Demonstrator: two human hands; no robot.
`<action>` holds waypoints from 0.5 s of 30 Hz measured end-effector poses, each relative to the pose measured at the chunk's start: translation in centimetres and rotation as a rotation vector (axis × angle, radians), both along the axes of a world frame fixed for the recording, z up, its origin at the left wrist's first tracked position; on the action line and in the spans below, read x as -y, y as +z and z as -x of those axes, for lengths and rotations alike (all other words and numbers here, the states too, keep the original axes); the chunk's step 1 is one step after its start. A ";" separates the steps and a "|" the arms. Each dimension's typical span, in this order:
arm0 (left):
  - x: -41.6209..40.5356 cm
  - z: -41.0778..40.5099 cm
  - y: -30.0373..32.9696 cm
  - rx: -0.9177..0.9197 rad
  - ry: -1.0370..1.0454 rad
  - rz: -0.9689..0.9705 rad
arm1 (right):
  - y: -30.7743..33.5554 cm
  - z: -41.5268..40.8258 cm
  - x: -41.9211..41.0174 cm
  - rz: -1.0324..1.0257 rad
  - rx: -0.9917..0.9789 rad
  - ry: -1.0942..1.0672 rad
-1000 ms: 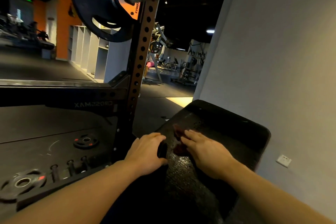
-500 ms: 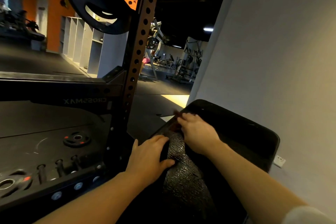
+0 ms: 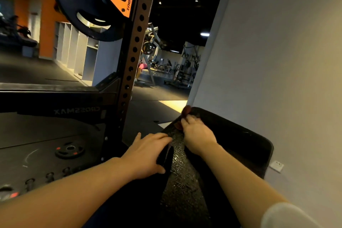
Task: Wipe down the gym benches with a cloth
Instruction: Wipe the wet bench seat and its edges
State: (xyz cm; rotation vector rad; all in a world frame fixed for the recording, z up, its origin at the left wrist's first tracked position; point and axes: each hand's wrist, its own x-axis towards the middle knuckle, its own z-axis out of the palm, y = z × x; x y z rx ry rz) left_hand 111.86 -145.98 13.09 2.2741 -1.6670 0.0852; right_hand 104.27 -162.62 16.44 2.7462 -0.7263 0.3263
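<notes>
Now | right hand (image 3: 197,136) pinches dark-red cloth (image 3: 185,111) at bench (image 3: 246,144) top | left hand (image 3: 148,155) grips bench edge

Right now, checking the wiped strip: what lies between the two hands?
Head view: only a bare, shiny strip of bench pad between left hand and right hand.
</notes>
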 end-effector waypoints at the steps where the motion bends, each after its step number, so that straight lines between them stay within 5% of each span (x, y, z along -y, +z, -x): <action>1: 0.6 -0.1 0.7 -0.002 -0.028 0.007 | -0.4 -0.2 -0.3 -0.015 -0.052 0.049; 8: 4.4 1.3 0.8 -0.051 -0.091 -0.100 | 2.5 0.3 3.2 -0.039 0.115 -0.149; 15: 4.4 0.9 0.6 0.010 -0.108 -0.103 | 1.3 0.9 3.0 -0.045 -0.033 0.028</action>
